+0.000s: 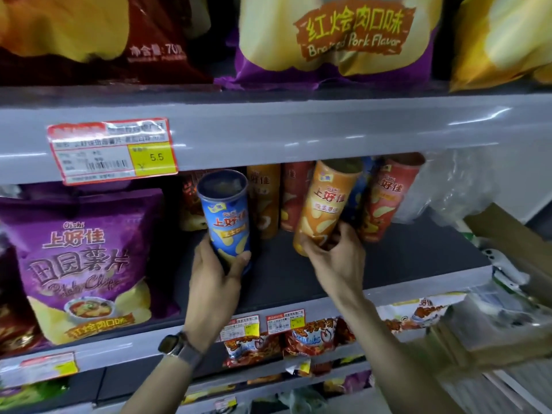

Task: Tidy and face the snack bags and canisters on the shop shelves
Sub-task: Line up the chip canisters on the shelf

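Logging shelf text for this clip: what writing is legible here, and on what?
"红烩肉口味", "Braised Pork Flavor": top purple bag
"5.5": price tag
"Oishi", "上好佳", "田园薯片": lower purple bag
"上好佳": blue canister, orange canister, red canister
"70": dark red bag
Lower tags: too blurred.

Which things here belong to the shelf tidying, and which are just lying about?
Part of the job: blue canister gripped by the left hand; orange canister gripped by the right hand; red canister beside it; purple chip bag.
Lying about: cardboard sheet and clear plastic wrap at the right; price label above.
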`<state>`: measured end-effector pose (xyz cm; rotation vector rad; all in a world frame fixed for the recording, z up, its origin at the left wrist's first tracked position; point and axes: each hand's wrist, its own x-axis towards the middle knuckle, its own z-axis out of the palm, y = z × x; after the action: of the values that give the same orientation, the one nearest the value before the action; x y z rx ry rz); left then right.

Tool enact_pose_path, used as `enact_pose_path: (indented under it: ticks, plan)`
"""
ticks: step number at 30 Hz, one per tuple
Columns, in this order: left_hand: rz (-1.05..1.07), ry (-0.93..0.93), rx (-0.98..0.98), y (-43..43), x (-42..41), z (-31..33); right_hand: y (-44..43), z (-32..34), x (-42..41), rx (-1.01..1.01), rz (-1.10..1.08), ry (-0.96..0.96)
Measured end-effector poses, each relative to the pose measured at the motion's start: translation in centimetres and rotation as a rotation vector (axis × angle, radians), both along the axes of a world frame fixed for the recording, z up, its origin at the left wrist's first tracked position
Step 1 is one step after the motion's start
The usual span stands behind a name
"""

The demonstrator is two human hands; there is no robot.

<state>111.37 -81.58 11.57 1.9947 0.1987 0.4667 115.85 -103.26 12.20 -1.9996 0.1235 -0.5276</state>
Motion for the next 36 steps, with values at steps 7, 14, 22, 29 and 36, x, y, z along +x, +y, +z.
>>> enact_pose_path:
  ticks: [7, 14, 22, 29, 36]
  plan:
    - [0.082, -0.049, 0.15, 0.5, -1.0, -0.7, 4.8, -1.6, -0.1, -0.001, 0.19, 0.002]
    - [0.126, -0.06, 0.218, 0.1, -1.1, -1.2, 5.7, -1.7, 0.7, -0.053, 0.244, -0.004]
    - [0.132, -0.05, 0.228, 0.6, -1.0, -1.5, 4.9, -1.4, 0.0, -0.071, 0.252, 0.016]
    - [0.105, -0.052, 0.245, 0.3, -0.8, -1.5, -3.2, -0.8, 1.7, 0.018, -0.307, -0.252]
    - [0.091, -0.053, 0.241, 0.2, -0.6, -1.4, -7.3, -0.1, 6.0, 0.125, -0.433, -0.061]
